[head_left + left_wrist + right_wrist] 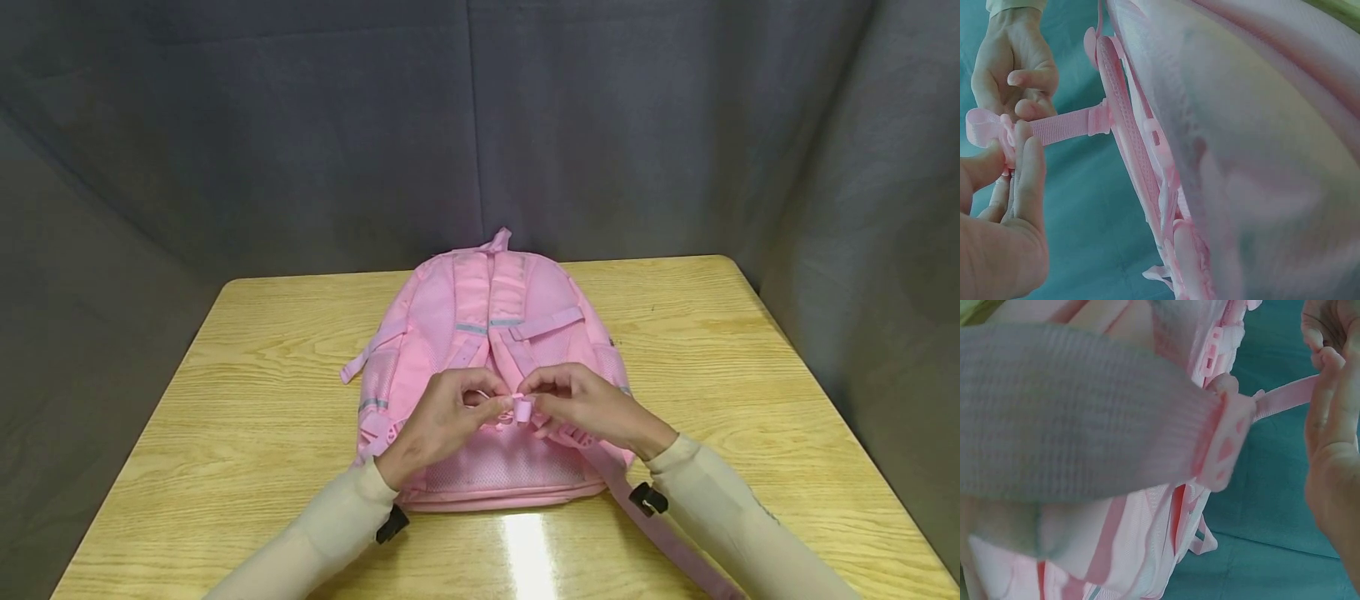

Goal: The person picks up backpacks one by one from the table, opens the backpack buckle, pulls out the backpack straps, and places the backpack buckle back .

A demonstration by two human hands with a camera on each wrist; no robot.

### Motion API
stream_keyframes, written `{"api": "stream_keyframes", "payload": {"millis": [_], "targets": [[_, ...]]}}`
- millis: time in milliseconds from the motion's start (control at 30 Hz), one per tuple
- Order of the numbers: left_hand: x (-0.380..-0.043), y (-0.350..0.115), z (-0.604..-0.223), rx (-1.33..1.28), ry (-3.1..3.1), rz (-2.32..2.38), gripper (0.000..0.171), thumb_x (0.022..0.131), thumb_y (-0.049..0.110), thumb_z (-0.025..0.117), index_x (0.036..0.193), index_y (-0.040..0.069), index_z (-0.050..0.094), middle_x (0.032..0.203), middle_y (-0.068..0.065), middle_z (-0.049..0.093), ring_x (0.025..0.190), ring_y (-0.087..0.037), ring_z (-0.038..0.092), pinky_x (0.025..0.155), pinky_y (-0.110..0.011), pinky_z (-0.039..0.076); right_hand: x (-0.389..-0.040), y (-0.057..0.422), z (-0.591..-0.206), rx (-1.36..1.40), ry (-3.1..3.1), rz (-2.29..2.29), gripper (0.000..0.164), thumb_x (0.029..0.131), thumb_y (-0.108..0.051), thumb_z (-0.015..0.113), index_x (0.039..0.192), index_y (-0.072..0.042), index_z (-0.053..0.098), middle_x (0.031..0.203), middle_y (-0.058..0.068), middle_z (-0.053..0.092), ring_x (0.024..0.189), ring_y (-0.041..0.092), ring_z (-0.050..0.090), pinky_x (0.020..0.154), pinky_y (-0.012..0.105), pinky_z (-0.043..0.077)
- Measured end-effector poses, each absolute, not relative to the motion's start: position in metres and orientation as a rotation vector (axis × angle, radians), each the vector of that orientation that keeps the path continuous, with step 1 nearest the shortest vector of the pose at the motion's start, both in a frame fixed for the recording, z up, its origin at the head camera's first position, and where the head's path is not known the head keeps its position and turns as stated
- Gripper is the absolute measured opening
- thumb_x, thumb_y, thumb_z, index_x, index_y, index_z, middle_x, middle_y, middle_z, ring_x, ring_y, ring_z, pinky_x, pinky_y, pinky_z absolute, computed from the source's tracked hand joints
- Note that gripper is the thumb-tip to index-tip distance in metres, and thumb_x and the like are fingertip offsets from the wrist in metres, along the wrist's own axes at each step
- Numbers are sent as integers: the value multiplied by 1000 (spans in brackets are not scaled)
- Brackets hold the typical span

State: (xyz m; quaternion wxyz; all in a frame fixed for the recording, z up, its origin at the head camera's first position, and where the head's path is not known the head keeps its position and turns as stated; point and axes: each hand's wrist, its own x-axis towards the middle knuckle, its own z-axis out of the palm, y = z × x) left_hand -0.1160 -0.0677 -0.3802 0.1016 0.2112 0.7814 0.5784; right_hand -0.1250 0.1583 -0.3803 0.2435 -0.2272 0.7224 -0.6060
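Note:
A pink backpack lies on the table with its shoulder straps upward. My left hand pinches a small pink strap slider between thumb and fingers, beside a loop of webbing. Meeting it from the other side, my right hand has its fingertips at the same loop and appears to pinch the webbing; its exact hold is partly hidden. A narrow pink strap runs from the backpack to both hands. In the right wrist view, the right hand's fingers cover part of this strap.
A wide pink strap with a side buckle trails under my right forearm past the table's front edge. Another buckle lies at the left side. The wooden table stands against a dark curtain.

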Motion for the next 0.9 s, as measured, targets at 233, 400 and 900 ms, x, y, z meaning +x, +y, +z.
{"api": "stream_keyframes", "payload": {"millis": [233, 400, 900], "targets": [[-114, -67, -379, 625, 2285, 1711, 6, 93, 9, 70, 91, 3, 71, 87, -6, 73, 78, -11, 71, 72, -52, 58, -126, 162, -383, -696, 1957, -1642, 19, 98, -4, 52, 111, 5, 62, 96, 27, 64, 77, 27, 69, 71, 47, 61], [-114, -66, -378, 622, 2281, 1718, 6, 92, 8, 70, 92, 3, 71, 87, -7, 74, 78, -12, 71, 72, -52, 58, -127, 162, -384, -725, 1918, -1670, 17, 100, -5, 51, 109, 6, 61, 96, 28, 63, 79, 30, 69, 69, 41, 61], [-117, -65, -376, 626, 2314, 1718, 6, 92, 9, 71, 90, 4, 71, 87, -7, 74, 78, -13, 72, 71, -51, 59, -121, 158, -379, -630, 2100, -1679, 15, 98, -7, 57, 105, 3, 67, 93, 12, 69, 75, 26, 71, 70, 41, 61]]}}
